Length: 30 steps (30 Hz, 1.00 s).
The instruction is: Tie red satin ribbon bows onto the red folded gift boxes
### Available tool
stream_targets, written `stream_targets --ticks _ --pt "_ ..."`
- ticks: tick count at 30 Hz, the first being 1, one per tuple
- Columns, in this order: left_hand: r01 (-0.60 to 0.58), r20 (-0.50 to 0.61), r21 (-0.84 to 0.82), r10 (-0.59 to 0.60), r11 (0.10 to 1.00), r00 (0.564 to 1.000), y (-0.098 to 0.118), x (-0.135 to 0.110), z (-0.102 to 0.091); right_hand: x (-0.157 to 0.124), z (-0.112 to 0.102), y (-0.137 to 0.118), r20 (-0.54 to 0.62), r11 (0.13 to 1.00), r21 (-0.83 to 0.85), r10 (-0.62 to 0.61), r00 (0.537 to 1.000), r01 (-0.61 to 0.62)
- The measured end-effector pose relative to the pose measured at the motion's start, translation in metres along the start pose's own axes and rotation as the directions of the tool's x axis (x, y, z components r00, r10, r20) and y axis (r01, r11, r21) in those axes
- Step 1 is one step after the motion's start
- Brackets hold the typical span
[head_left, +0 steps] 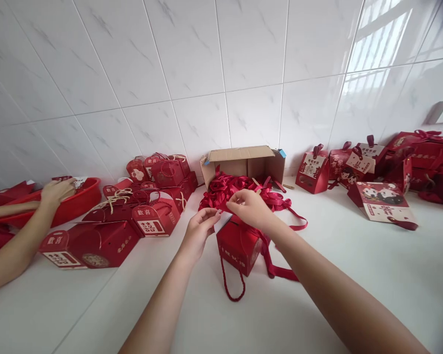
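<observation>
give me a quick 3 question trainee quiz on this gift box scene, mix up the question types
1. True or false: the left hand and right hand are both at the top of the small red box.
2. Multiple choice: the pile of red ribbons spills out of A) the red basin, B) the open cardboard box, C) a white bag.
3. Fill in: another person's hand rests on the rim of the red ____ at the left.

Key
1. True.
2. B.
3. Basin.
</observation>
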<state>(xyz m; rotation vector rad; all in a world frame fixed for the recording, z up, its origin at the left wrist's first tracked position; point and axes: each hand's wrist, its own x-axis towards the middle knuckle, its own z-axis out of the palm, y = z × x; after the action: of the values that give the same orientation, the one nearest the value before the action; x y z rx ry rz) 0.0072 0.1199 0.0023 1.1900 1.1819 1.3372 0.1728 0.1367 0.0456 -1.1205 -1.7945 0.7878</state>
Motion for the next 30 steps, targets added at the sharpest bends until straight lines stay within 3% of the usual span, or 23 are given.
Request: stream_targets --ticks 3,8,19,30 --pt "0.002 -0.011 -0.019 -0.002 1.000 1.000 -0.003 -0.001 0.001 0.003 0.013 0.011 0.000 0.994 -0.105 0.035 0.999 -0.035" --pt "-0.008 -0.023 -0.004 0.008 1.000 1.000 -0.005 0.000 0.003 0.004 0.016 0.017 -0.014 0.988 -0.148 0.030 0.999 -0.032" --pt "-0.025 -0.031 0.078 0.027 0.997 0.999 -0.005 0.000 0.002 0.006 0.016 0.016 0.011 0.985 -0.164 0.050 0.999 -0.048" --pt "-0.059 -0.023 0.123 0.062 0.991 0.998 -0.001 -0.005 0.007 0.006 0.016 0.017 0.115 0.987 -0.149 0.073 0.991 -0.055"
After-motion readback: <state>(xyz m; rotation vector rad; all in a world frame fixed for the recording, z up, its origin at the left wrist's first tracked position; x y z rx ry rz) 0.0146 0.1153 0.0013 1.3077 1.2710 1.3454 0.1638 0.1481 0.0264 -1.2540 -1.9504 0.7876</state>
